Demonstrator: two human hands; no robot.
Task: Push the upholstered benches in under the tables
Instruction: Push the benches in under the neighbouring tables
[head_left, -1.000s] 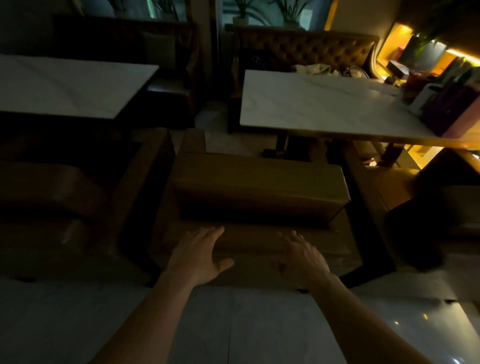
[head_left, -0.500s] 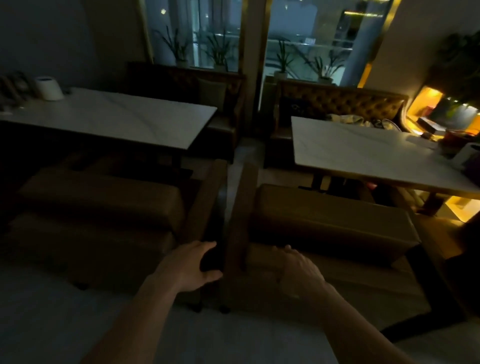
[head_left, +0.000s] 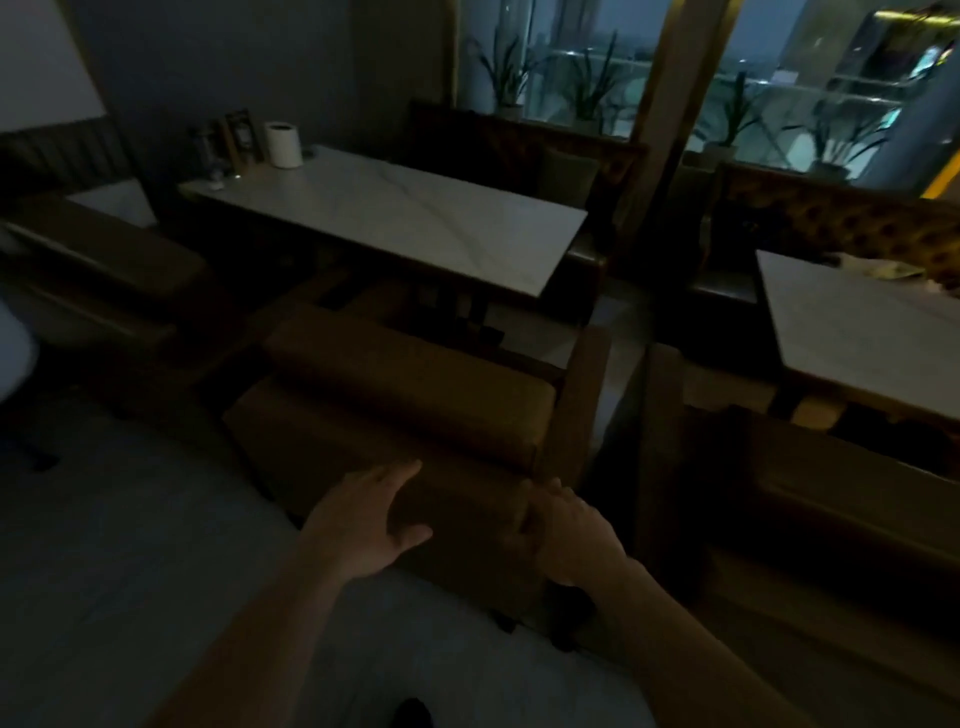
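Observation:
A brown upholstered bench stands in front of me, its seat just short of a white marble table. My left hand lies flat with fingers spread on the bench's back panel. My right hand grips the back panel's right end near the wooden side frame. A second brown bench stands to the right, partly under another marble table.
A dark narrow gap separates the two benches. Tufted booth seats line the window wall behind the tables. A paper roll and menu holders stand at the left table's far end. Another dark seat is at the left. Pale floor lies below.
My view and both hands have moved left, from the right bench's back to the left bench's back. The right bench now sits at the frame's right edge.

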